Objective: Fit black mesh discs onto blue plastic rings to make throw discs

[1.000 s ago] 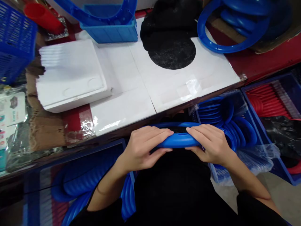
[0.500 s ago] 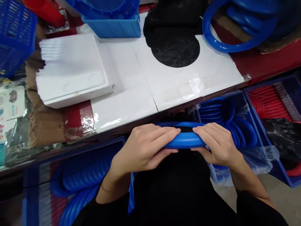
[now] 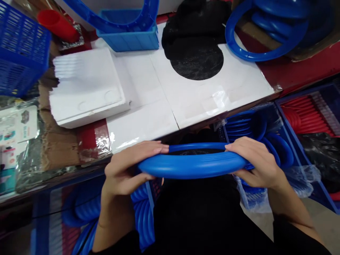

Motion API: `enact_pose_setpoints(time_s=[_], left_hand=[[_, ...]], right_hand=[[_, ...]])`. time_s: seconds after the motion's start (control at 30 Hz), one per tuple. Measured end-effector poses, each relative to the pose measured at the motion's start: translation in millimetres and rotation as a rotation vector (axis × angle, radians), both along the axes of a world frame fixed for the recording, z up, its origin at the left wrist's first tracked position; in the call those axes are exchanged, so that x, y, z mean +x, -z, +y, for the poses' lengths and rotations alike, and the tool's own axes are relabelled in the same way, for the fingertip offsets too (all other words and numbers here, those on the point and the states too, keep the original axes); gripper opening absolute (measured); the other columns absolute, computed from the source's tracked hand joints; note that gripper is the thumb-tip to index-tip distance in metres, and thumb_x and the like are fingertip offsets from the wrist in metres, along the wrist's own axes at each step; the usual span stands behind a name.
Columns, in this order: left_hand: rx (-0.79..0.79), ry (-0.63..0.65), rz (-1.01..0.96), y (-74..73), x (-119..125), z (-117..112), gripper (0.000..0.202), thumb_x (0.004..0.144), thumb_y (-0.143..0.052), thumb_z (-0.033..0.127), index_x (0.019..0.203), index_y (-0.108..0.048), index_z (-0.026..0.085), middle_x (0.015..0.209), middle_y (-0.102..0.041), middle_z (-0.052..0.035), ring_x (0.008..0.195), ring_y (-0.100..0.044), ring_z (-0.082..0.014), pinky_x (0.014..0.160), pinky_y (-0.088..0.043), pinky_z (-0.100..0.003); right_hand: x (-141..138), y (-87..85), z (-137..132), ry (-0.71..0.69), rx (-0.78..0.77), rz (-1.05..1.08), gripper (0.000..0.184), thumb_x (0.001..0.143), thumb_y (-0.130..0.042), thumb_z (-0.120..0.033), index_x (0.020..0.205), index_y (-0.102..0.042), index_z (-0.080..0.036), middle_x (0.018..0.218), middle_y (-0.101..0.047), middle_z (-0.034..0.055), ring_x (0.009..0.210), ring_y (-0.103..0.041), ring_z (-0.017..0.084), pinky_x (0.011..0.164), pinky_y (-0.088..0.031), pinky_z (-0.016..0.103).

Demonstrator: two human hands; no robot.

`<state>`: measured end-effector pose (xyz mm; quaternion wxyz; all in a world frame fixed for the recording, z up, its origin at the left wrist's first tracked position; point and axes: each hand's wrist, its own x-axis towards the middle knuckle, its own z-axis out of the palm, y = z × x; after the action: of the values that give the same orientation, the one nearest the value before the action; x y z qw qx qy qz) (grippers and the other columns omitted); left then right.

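Note:
A blue plastic ring [image 3: 193, 165] with black mesh inside it is held flat in front of my body, just below the table's front edge. My left hand [image 3: 124, 170] grips the ring's left end, fingers over the top and thumb underneath. At the ring's right end my right hand [image 3: 253, 161] is closed on the rim the same way. A round black mesh disc [image 3: 197, 62] lies on the white paper-covered table [image 3: 159, 106] beyond the ring.
A white foam block [image 3: 86, 86] sits at the table's left. Blue baskets [image 3: 22, 49] and a blue bin [image 3: 130, 35] stand at the back, with blue rings [image 3: 265, 32] at the back right. Crates of blue rings [image 3: 265, 141] and red rings [image 3: 305, 115] flank my lap.
Both hands have slid apart along the ring, from near its middle to its two ends. The ring sits slightly lower and more of it shows.

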<state>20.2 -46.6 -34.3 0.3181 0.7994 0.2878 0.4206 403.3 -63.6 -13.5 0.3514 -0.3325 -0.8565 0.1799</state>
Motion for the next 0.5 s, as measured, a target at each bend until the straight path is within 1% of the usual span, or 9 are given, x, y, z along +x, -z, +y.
enact_pose_setpoints(time_s=[0.03,0.1,0.17,0.23,0.3,0.37,0.43,0.5], left_hand=[[-0.018,-0.024,0.064,-3.2,1,1,0.059,0.094,-0.081,0.04,0.149,-0.069,0.023,0.136,-0.078,-0.0137,0.124,-0.076,-0.0338,0.109,-0.063,-0.051],[0.0,-0.057,0.239,-11.2,14,2,0.065,0.094,-0.083,0.036,0.154,-0.063,0.024,0.144,-0.073,-0.0152,0.13,-0.072,-0.0337,0.112,-0.06,-0.05],[0.072,-0.069,0.335,-17.4,36,2,0.065,0.096,-0.081,0.034,0.156,-0.059,0.023,0.141,-0.074,-0.0163,0.124,-0.074,-0.0323,0.108,-0.06,-0.048],[0.143,-0.07,0.327,-17.9,55,2,0.057,0.097,-0.079,0.032,0.15,-0.063,0.021,0.13,-0.078,-0.0153,0.113,-0.076,-0.0299,0.1,-0.062,-0.045],[0.174,-0.082,0.264,-11.2,64,0,0.049,0.097,-0.079,0.03,0.144,-0.066,0.02,0.122,-0.08,-0.0136,0.104,-0.077,-0.0271,0.093,-0.062,-0.042],[0.157,-0.093,0.216,1.8,59,-4,0.046,0.097,-0.08,0.031,0.141,-0.068,0.021,0.119,-0.08,-0.0128,0.101,-0.077,-0.0258,0.09,-0.062,-0.04],[0.096,-0.131,0.169,17.7,45,-9,0.044,0.098,-0.079,0.032,0.14,-0.069,0.022,0.119,-0.08,-0.0127,0.104,-0.077,-0.0264,0.094,-0.063,-0.042],[0.037,-0.169,0.081,31.0,29,-13,0.044,0.099,-0.077,0.036,0.139,-0.068,0.022,0.12,-0.08,-0.0125,0.109,-0.076,-0.0281,0.103,-0.062,-0.048]], right_hand=[[-1,-1.2,-1,0.005,0.011,-0.011,0.059,0.098,-0.078,-0.032,0.151,-0.059,-0.018,0.114,-0.081,0.0122,0.099,-0.079,0.028,0.085,-0.066,0.043],[-8,-2.2,-3,0.012,0.05,-0.08,0.054,0.099,-0.076,-0.033,0.147,-0.061,-0.015,0.113,-0.081,0.013,0.097,-0.08,0.028,0.083,-0.066,0.04],[-19,-2.4,-5,0.023,0.096,-0.145,0.048,0.1,-0.075,-0.033,0.143,-0.063,-0.014,0.112,-0.082,0.0135,0.095,-0.08,0.028,0.082,-0.066,0.04],[-28,-2.5,-7,0.06,0.131,-0.182,0.046,0.1,-0.075,-0.033,0.14,-0.064,-0.012,0.111,-0.081,0.0145,0.093,-0.079,0.028,0.08,-0.064,0.04],[-31,-2.5,-7,0.089,0.137,-0.192,0.048,0.099,-0.076,-0.033,0.14,-0.064,-0.011,0.112,-0.081,0.0151,0.094,-0.078,0.028,0.081,-0.062,0.04],[-28,-2.0,-5,0.078,0.111,-0.211,0.049,0.099,-0.076,-0.035,0.142,-0.064,-0.014,0.115,-0.081,0.0141,0.098,-0.078,0.028,0.084,-0.061,0.04],[-18,-0.8,-3,0.042,0.058,-0.228,0.051,0.099,-0.077,-0.041,0.143,-0.064,-0.02,0.119,-0.081,0.0126,0.106,-0.077,0.03,0.09,-0.06,0.044],[-6,0.3,-2,0.03,0.034,-0.185,0.053,0.097,-0.079,-0.044,0.144,-0.063,-0.022,0.119,-0.081,0.0117,0.107,-0.076,0.032,0.094,-0.059,0.049]])
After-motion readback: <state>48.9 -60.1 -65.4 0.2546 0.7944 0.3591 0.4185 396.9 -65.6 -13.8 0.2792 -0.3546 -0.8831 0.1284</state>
